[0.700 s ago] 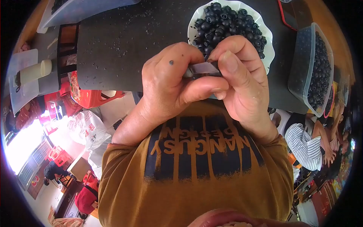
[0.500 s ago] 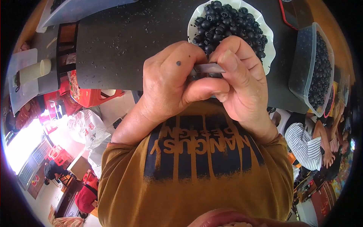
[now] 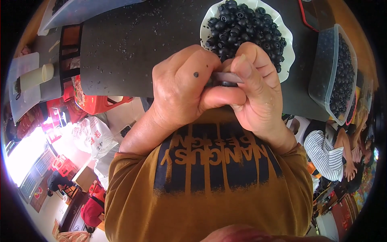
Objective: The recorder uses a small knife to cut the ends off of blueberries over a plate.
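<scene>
Both of my hands meet over the table's near edge. My left hand (image 3: 177, 86) is closed, and a thin, flat, greyish blade (image 3: 228, 76) sticks out of its fist. The blade's far end reaches the thumb of my right hand (image 3: 260, 86). That hand is closed too, its bent fingers pinching around a small dark part (image 3: 229, 84) that shows just under the blade. Fingers hide most of this part and the blade's other end. Right beyond my hands, a white scalloped plate (image 3: 287, 60) bears a heap of small round black parts (image 3: 246, 28) with openings in them.
Black crumbs lie scattered over the dark table (image 3: 117, 52). At the right edge stands a clear plastic box (image 3: 322, 64) full of black parts; another clear bin (image 3: 80, 14) is at upper left. A red stool (image 3: 90, 99) and other people are around.
The blade's visible end has shifted slightly toward me and to the right. My left fist has tilted a little, and my right thumb has moved slightly with the blade.
</scene>
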The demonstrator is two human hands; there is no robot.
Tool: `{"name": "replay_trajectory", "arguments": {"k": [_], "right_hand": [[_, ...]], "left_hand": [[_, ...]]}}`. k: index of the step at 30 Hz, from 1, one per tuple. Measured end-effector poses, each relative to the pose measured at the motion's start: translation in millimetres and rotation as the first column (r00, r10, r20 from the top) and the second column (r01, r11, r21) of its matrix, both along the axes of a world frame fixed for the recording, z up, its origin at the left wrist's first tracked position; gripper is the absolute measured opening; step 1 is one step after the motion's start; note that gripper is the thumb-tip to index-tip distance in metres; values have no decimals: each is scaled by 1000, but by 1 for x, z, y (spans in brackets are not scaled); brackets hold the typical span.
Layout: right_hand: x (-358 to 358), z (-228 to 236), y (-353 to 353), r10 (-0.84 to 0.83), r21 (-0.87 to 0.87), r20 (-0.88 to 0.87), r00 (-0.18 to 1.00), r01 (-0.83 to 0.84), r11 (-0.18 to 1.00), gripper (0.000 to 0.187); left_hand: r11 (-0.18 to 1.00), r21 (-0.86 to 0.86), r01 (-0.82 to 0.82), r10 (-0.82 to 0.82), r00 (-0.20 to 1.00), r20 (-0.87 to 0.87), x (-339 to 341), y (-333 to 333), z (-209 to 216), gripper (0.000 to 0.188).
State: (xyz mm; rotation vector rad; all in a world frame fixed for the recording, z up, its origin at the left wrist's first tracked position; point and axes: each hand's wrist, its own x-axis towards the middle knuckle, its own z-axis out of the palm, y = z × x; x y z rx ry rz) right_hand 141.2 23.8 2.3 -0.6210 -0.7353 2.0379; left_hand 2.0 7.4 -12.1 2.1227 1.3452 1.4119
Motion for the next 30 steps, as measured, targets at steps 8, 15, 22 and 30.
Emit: {"name": "replay_trajectory", "arguments": {"k": [8, 15, 22, 30], "right_hand": [[-2, 0, -3, -25, -52, 3, 1000, 25, 998, 21], [-3, -5, -3, -36, -59, 15, 999, 37, 998, 23], [1, -10, -3, -31, -28, 19, 999, 31, 999, 23], [7, -9, -1, 62, -35, -25, 998, -63, 997, 19]], "left_hand": [[999, 30, -36, 38, 998, -50, 1, 1, -5, 47], [993, 82, -87, 94, 991, -91, 3, 1, -14, 47], [991, 117, -61, 78, 985, -153, 6, 0, -15, 49], [1000, -7, -16, 15, 996, -92, 1, 0, -7, 52]]}}
